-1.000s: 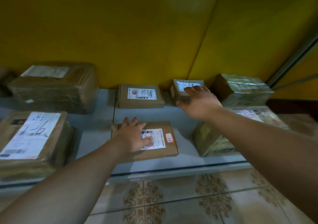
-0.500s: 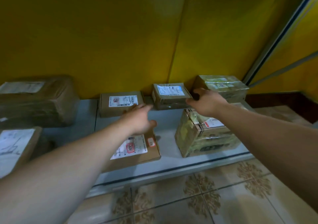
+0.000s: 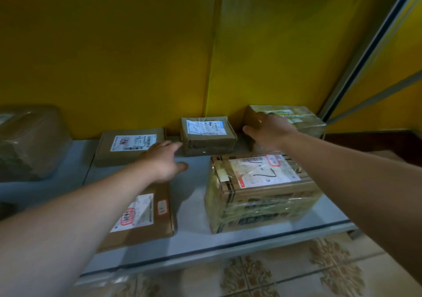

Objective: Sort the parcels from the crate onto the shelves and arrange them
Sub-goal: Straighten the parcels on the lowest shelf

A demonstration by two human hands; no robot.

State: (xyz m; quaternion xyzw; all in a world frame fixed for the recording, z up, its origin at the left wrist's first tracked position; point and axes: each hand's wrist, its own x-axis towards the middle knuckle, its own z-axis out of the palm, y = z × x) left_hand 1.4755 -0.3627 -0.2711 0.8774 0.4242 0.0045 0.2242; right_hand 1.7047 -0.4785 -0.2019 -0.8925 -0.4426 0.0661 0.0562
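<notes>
Currently, at a low grey shelf (image 3: 196, 207) against a yellow wall (image 3: 137, 57):
Left hand (image 3: 163, 162): palm down, fingers spread and loose, grasping nothing. It hovers between the flat front-left parcel and the small back-centre parcel; whether it touches the shelf or either box cannot be told.
Right hand (image 3: 266, 129): open, fingers extended, laid against the near left corner of the back-right parcel. Contact looks likely, but no closed grasp shows.
Flat front-left parcel (image 3: 157, 214): thin brown carton lying flat at the shelf's front, white label with a red stamp; the left forearm covers much of it.
Back-left parcel (image 3: 130, 145): flat brown carton with a barcode label, close to the wall, just beside the left hand's fingertips.
Small back-centre parcel (image 3: 207, 134): taped box with a white-and-blue label and black handwriting, against the wall.
Back-right parcel (image 3: 294, 121): box wrapped in glossy tape, in the back right corner, partly hidden by the right hand.
Front-right parcel (image 3: 258, 194): the tallest box nearby, film-wrapped, label handwritten "1-2", standing between the two forearms.
Far-left parcel (image 3: 29, 141): large wrapped box, blurred, well apart from both hands.
Floor (image 3: 285, 271): patterned tiles below the shelf edge.
</notes>
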